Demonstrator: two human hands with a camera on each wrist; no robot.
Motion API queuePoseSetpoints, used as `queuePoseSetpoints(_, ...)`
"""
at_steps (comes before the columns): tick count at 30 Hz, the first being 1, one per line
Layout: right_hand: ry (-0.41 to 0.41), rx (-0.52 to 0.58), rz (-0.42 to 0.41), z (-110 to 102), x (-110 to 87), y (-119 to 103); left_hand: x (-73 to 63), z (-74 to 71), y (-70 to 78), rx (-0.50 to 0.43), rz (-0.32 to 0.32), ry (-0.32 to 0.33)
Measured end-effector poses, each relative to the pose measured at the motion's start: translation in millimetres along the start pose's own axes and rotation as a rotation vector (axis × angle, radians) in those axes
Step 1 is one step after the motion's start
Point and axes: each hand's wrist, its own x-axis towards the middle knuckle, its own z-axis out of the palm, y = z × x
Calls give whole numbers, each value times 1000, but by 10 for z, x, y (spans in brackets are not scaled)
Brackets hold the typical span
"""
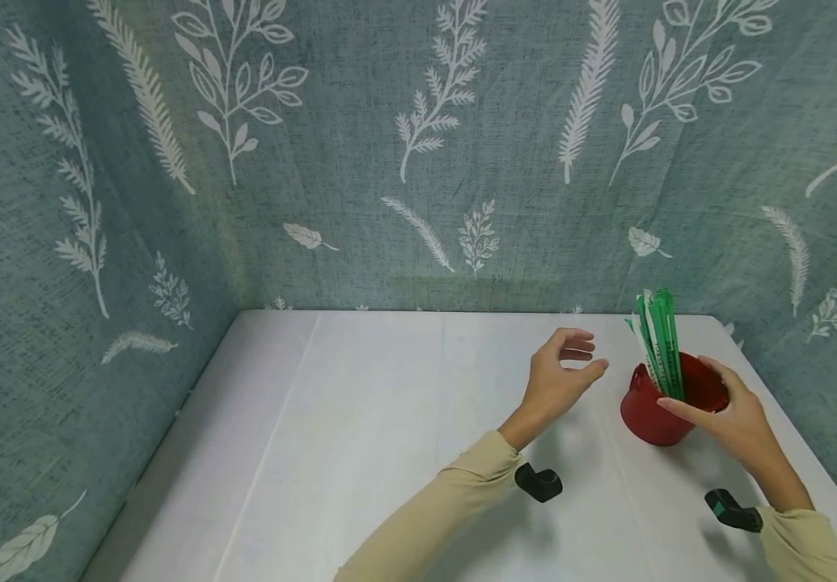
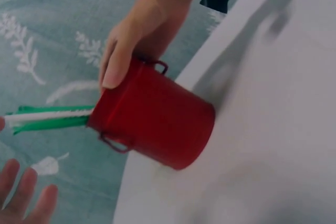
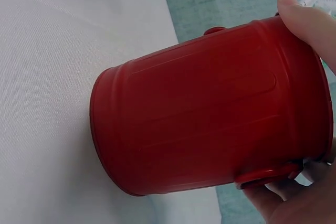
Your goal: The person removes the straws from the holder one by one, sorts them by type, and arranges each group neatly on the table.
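A red metal bucket [image 1: 655, 417] with small side handles is at the right of the white table. My right hand [image 1: 741, 420] grips it by the rim, the thumb at the near side. In the right wrist view the bucket [image 3: 199, 114] fills the middle, with the thumb over its rim. Slim green-and-white wrapped sticks [image 1: 661, 339] stand in it and lean toward its left side; their exact kind cannot be told. To the left of the bucket, my left hand [image 1: 564, 368] is held above the table, fingers loosely bent and apart from the thumb, holding nothing.
The white table [image 1: 345, 453] stretches left from the hands. Behind it and along both sides hangs a grey-green cloth [image 1: 360, 242] with white leaf prints. The bucket is near the table's right edge. A black wrist device [image 1: 538, 482] sits on each forearm.
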Motion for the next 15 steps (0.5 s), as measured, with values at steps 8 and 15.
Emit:
queuePoseSetpoints(8, 21, 26, -3, 71, -22, 60, 89, 268, -23, 20, 6, 19)
queuePoseSetpoints(15, 77, 47, -41, 99, -22, 61, 199, 503, -62, 15, -2, 79)
